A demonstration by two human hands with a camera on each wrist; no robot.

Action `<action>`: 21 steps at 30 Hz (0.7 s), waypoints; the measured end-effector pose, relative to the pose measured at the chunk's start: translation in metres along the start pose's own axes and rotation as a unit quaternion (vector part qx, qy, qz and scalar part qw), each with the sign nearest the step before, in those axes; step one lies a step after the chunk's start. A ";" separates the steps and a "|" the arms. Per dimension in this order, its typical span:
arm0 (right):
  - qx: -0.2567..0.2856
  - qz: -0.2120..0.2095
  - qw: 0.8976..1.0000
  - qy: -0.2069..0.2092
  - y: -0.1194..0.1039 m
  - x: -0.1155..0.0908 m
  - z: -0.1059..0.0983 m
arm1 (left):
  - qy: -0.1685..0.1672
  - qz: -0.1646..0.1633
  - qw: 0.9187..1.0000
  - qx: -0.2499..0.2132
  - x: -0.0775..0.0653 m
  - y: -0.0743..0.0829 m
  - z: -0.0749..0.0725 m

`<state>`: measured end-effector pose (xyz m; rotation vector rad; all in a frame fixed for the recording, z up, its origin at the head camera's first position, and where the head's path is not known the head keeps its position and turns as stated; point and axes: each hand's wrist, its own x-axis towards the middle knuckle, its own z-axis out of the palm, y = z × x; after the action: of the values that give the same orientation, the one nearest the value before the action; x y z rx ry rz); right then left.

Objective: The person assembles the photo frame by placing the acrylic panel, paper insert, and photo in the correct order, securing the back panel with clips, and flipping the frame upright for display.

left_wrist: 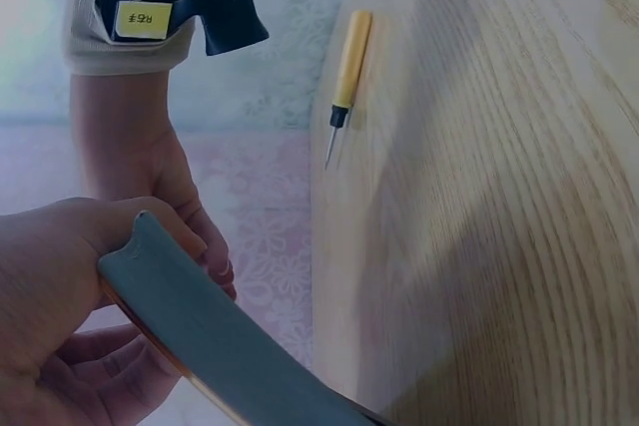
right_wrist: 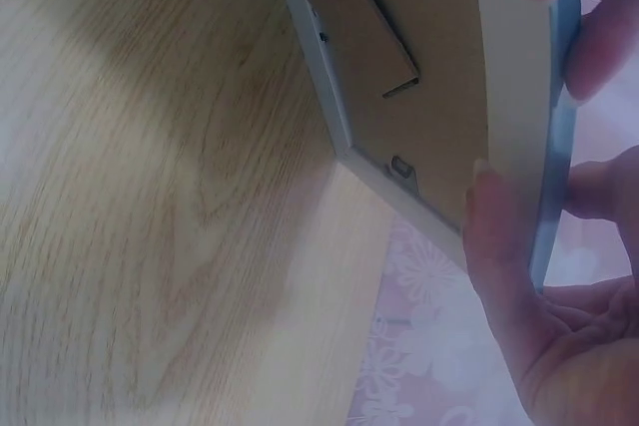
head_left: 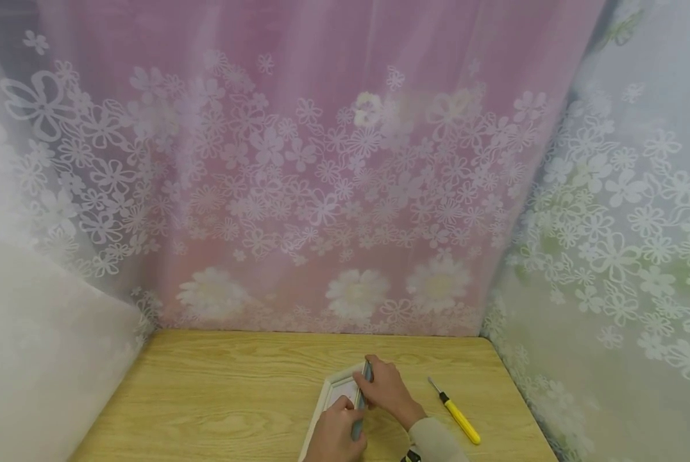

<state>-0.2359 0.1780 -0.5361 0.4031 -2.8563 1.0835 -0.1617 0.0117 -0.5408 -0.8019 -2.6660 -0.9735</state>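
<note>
A white picture frame [head_left: 320, 417] with a blue-grey outer side is held tilted up on edge above the table. My left hand [head_left: 336, 433] grips the near part of that side. Further along the same side, my right hand [head_left: 388, 388] pinches the frame near its far corner. The left wrist view shows the blue-grey side [left_wrist: 220, 326] close up, under the left hand [left_wrist: 50, 276]. From the right wrist, the frame's brown backing board [right_wrist: 439, 17] shows, with a stand leg [right_wrist: 369, 27] and a small metal hanger [right_wrist: 401, 167]. Right-hand fingers [right_wrist: 494, 236] press on the rim.
A screwdriver [head_left: 460, 418] with a yellow handle lies on the wood-grain table [head_left: 218, 385], right of the hands, its tip pointing away. Flowered curtains [head_left: 322, 192] hang behind the table and on both sides. The right wrist wears a dark strap [left_wrist: 225, 22] with a yellow label.
</note>
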 end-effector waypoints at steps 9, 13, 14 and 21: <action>-0.015 0.009 1.000 0.023 0.002 0.000 0.003 | 0.001 0.022 1.000 0.020 -0.002 -0.003 0.007; -0.009 0.023 0.999 0.031 0.002 -0.002 0.004 | -0.015 0.005 1.000 0.002 -0.002 -0.005 0.006; -0.010 0.026 0.999 0.032 0.002 -0.002 0.005 | -0.019 -0.002 1.000 -0.010 -0.002 -0.006 0.005; -0.035 0.029 0.998 0.050 0.009 -0.001 0.004 | 0.025 -0.042 0.998 -0.046 -0.004 -0.020 -0.015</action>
<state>-0.2368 0.1822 -0.5451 0.2549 -2.8242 0.9792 -0.1696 -0.0121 -0.5418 -0.6794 -2.6469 -1.1296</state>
